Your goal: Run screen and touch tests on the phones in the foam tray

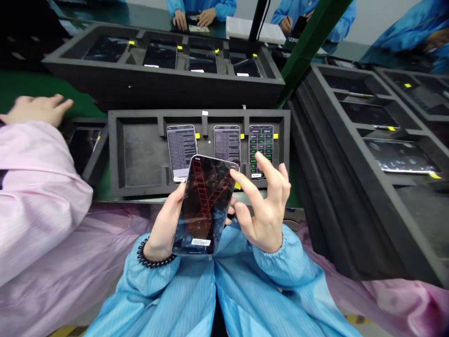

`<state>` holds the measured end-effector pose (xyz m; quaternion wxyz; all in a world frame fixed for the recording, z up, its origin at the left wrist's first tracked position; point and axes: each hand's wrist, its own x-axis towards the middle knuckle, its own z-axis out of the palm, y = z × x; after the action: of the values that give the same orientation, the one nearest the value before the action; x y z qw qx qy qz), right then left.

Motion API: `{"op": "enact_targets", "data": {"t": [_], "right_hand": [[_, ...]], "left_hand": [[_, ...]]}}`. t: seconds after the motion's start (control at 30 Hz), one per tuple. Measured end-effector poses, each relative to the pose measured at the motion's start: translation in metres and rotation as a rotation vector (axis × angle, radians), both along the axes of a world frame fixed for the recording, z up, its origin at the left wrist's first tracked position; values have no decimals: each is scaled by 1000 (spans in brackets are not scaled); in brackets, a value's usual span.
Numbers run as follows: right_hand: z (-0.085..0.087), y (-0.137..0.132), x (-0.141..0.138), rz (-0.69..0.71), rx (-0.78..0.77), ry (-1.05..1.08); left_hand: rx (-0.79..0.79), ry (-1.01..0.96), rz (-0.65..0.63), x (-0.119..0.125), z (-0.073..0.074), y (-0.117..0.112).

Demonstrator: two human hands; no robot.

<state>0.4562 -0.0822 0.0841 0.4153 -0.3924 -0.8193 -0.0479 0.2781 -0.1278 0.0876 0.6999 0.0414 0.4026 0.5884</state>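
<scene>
My left hand [164, 224] grips a smartphone [205, 203] from below and behind, holding it tilted over my lap. Its dark screen shows a pattern of red crossing lines, and a white barcode sticker sits at its lower end. My right hand [264, 203] hovers at the phone's right edge with fingers spread, the index fingertip touching the screen's upper right. Just beyond, a dark foam tray [140, 154] holds three phones with lit screens: two showing text [180, 147] [227, 142] and one showing a green grid [261, 145].
A co-worker's pink sleeve [38, 187] and hand [37, 108] reach in from the left. More foam trays with phones stand behind [161, 79] and to the right [382, 150]. People in blue coats work at the far bench [196, 11]. A green post [308, 44] slants upward.
</scene>
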Motion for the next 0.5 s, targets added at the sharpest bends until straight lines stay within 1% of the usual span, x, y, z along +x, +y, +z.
{"op": "enact_targets", "data": {"t": [0.13,0.2,0.3,0.43,0.5], "right_hand": [[-1,-5,-2,54,12,-47],[-1,-6,-3,51,21,-27],[-1,-5,-3,23,58,34],[-2,-3,-4,20,62,-1],[-2,-3,-4,22,70,26]], "left_hand": [[25,48,56,3,-1,2],[30,77,73,3,-2,2],[-1,69,63,5,0,2],[-16,95,61,6,2,2],[-8,73,41,3,0,1]]}}
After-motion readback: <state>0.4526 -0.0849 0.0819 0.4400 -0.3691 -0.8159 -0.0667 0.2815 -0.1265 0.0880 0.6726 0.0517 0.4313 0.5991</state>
